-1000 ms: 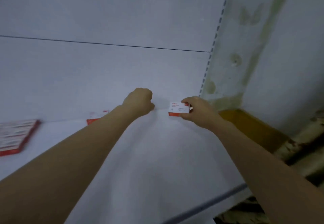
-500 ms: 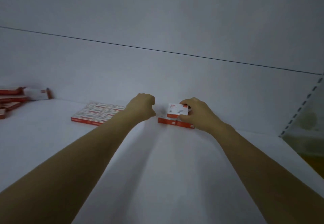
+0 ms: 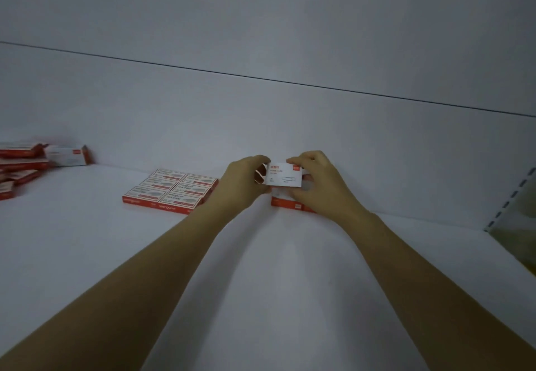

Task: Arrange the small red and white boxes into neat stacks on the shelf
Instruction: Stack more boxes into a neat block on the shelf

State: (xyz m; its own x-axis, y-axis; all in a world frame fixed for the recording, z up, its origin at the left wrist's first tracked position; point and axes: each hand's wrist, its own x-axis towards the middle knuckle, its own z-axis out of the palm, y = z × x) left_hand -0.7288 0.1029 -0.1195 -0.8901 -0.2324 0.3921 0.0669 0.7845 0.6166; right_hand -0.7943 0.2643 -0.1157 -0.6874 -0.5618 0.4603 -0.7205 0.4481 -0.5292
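Observation:
Both hands hold one small red and white box [image 3: 283, 175] near the back of the white shelf [image 3: 261, 269]. My left hand [image 3: 245, 182] grips its left end, where a flap stands open. My right hand [image 3: 317, 185] pinches its right end. Just below the held box, a low row of red-edged boxes [image 3: 290, 203] lies flat on the shelf, partly hidden by my right hand. To the left, several boxes [image 3: 171, 190] lie in a neat flat block.
A loose pile of the same boxes [image 3: 23, 164] sits at the far left, with one white box [image 3: 68, 155] beside it. The shelf's back panel [image 3: 261, 124] rises right behind the hands. A slotted upright [image 3: 510, 196] bounds the shelf at the right.
My left hand was a shut fist apart from the box; now it has closed on the box's left end. The view has swung left, bringing the flat block and the pile into sight.

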